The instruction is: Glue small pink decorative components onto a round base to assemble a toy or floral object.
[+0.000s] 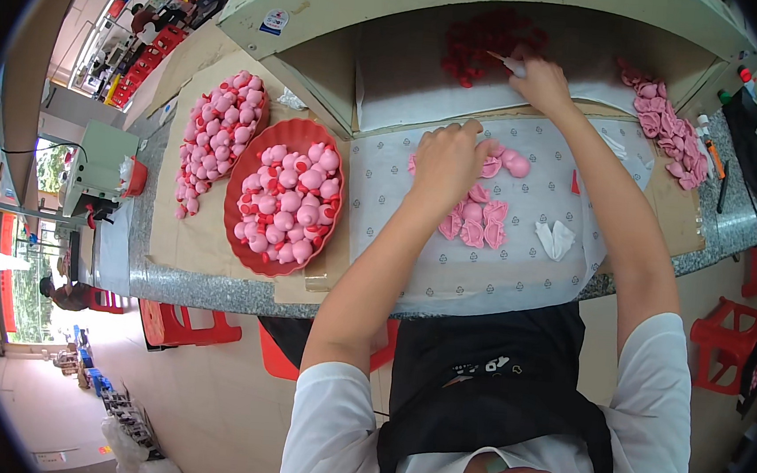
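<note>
My right hand (542, 82) reaches into the shelf opening, its fingers closed around a small white squeeze bottle (515, 67) with a thin pointed tip. The tip is over a pile of small red pieces (474, 44). My left hand (451, 167) is above the paper sheet with curled fingers, and whatever they pinch is hidden. Beside its fingertips lie a rounded pink piece (516, 163) and a ruffled pink piece (491, 167). Nearer me sits a cluster of ruffled pink pieces (473, 224) on the patterned white paper (394, 264).
To the left, a red fluted bowl (235, 225) holds many pink-and-red pieces; behind it is another heap of them (218, 130). More ruffled pink pieces (667, 126) lie at right. A crumpled white scrap (555, 241) rests on the paper. Pens (714, 152) and a black cloth (746, 145) are far right.
</note>
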`<action>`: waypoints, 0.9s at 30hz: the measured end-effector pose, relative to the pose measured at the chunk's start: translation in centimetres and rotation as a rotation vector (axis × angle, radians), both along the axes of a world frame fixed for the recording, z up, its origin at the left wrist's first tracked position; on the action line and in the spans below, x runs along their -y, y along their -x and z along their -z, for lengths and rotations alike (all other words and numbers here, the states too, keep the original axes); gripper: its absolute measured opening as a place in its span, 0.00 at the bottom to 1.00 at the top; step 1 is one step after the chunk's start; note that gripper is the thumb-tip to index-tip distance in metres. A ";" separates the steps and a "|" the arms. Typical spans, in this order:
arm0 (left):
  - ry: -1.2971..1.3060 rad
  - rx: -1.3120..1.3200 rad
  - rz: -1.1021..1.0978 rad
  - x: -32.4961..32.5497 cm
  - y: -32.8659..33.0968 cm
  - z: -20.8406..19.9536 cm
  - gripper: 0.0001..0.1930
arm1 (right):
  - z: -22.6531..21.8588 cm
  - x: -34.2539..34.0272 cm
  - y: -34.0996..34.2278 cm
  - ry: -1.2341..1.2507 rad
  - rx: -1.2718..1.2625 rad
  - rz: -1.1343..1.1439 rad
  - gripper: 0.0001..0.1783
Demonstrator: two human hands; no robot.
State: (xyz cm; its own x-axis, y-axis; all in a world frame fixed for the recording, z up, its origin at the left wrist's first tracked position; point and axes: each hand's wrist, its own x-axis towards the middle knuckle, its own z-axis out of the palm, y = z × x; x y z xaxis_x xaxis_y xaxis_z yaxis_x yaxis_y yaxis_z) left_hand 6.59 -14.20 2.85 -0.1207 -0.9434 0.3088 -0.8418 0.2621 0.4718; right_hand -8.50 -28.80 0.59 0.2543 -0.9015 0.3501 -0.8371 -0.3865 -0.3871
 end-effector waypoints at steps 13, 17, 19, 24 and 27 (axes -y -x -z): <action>-0.246 -0.804 0.177 -2.9 2.6 -1.5 0.17 | -2.6 -19.2 5.5 -0.381 1.374 -0.198 0.09; -0.380 -0.939 0.179 -8.4 4.5 -1.0 0.15 | -2.3 -22.4 4.3 -0.402 1.449 -0.147 0.08; -0.297 -1.056 0.178 -10.5 6.5 -1.3 0.14 | -2.2 -23.9 4.3 -0.368 1.373 -0.119 0.08; -0.297 -1.211 0.184 -12.2 6.0 0.8 0.14 | -1.5 -24.9 4.3 -0.354 1.289 -0.128 0.09; -0.141 -1.028 0.133 -13.1 5.5 0.9 0.11 | -2.7 -25.2 4.3 -0.348 1.101 -0.176 0.13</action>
State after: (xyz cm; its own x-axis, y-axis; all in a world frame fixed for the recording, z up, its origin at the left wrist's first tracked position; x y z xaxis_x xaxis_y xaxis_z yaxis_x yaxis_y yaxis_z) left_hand 1.04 -1.08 1.96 0.0317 -0.9773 0.2095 0.0141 0.2100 0.9776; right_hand -12.82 -3.62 3.29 0.0980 -0.9748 0.2003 0.0717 -0.1939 -0.9784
